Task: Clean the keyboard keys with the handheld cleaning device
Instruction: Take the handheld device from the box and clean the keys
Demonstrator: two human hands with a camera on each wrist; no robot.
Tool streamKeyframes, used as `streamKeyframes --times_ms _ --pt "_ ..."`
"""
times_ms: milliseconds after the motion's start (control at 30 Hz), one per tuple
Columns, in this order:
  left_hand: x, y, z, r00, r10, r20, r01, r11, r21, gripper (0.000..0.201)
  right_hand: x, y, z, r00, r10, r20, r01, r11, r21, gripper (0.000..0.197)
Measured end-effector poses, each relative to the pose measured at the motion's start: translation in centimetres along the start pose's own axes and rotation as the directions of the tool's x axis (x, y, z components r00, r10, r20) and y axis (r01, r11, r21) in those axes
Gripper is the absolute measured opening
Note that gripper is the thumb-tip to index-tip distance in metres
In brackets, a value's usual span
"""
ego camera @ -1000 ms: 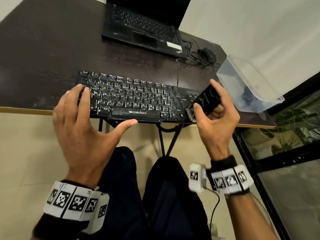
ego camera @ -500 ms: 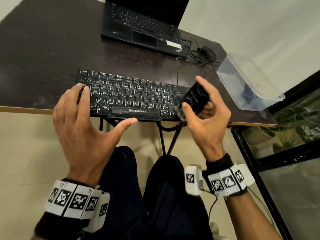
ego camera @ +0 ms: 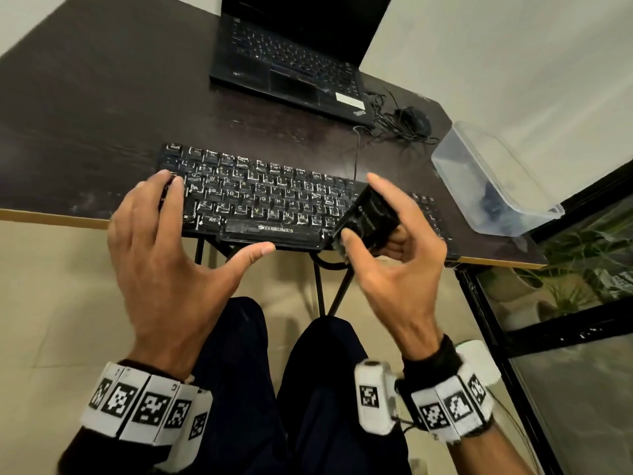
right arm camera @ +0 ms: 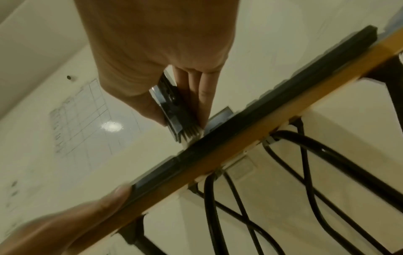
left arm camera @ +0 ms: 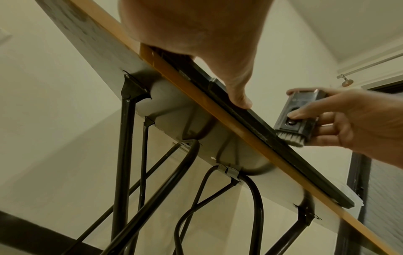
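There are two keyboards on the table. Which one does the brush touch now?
The separate black Zebronics keyboard at the near table edge; the right hand holds the black brush device on it. The laptop's own keyboard lies farther away, untouched.

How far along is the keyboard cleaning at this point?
Done: the right hand holds the cleaning device, and the left hand steadies the keyboard at its left end. In hand: the device's bristles meet the keyboard's near edge toward its right side. Left: pale smudges still show on many keys across the rows, so most of the brushing seems to remain.
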State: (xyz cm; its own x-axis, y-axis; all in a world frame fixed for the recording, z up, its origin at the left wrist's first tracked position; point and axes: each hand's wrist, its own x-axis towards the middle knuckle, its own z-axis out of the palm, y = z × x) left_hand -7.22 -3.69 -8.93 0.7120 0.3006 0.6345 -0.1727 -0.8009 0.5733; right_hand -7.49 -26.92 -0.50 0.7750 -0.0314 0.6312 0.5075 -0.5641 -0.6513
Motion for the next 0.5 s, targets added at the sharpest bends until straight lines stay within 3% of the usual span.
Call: streamKeyframes --times_ms 200,367,500 --pt "0.1 0.1 0.0 1.000 0.001 0.006 -0.001 1.000 0.002 0.112 2.8 1.2 2.0 0.998 0.006 -0.068 -0.012 0.997 -0.081 0.062" --pt "0.1 0.0 0.1 1.000 -0.013 0.012 0.013 1.000 -0.005 0.112 0.1 -0.2 1.6 0.999 -0.010 -0.054 0.007 0.998 -0.065 0.064" --pt "0.1 0.1 0.0 1.000 -0.016 0.018 0.015 1.000 0.005 0.113 3.2 1.6 2.6 0.993 -0.004 -0.116 -0.011 0.991 -0.131 0.062"
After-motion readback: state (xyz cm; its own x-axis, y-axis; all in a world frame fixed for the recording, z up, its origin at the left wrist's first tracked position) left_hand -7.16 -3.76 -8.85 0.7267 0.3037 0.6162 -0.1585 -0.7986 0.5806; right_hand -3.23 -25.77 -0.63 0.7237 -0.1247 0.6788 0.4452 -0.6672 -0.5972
